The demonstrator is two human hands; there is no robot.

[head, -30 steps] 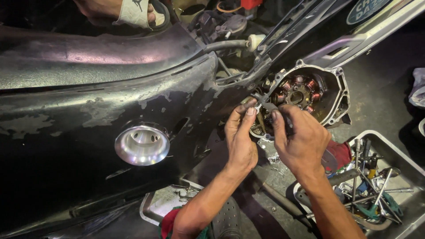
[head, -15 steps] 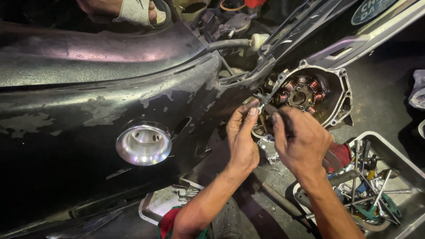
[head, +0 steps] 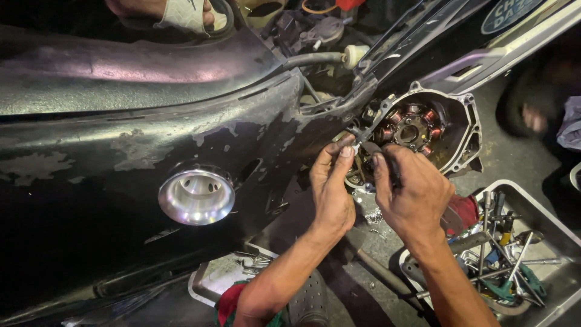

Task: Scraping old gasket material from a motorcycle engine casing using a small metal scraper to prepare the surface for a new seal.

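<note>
A black scooter lies on its side, its worn body panel (head: 151, 157) filling the left. At centre right the open engine case (head: 460, 133) shows a stator with copper coils (head: 411, 127). My left hand (head: 331, 188) pinches a small metal bracket (head: 361, 134) at the case's left edge. My right hand (head: 411, 194) is closed around a dark tool handle (head: 387, 160) that points at the same spot. The tool's tip is hidden behind my fingers.
A metal tray (head: 544, 212) of several wrenches and screwdrivers sits at lower right. A smaller tray (head: 212, 281) lies under the scooter. A polished round metal cap (head: 196, 195) sticks out of the panel. Another person's foot (head: 181, 12) rests at the top, and a hand (head: 535, 118) at right.
Both hands stay at the engine case's left edge with barely any shift. The view has tilted slightly.
</note>
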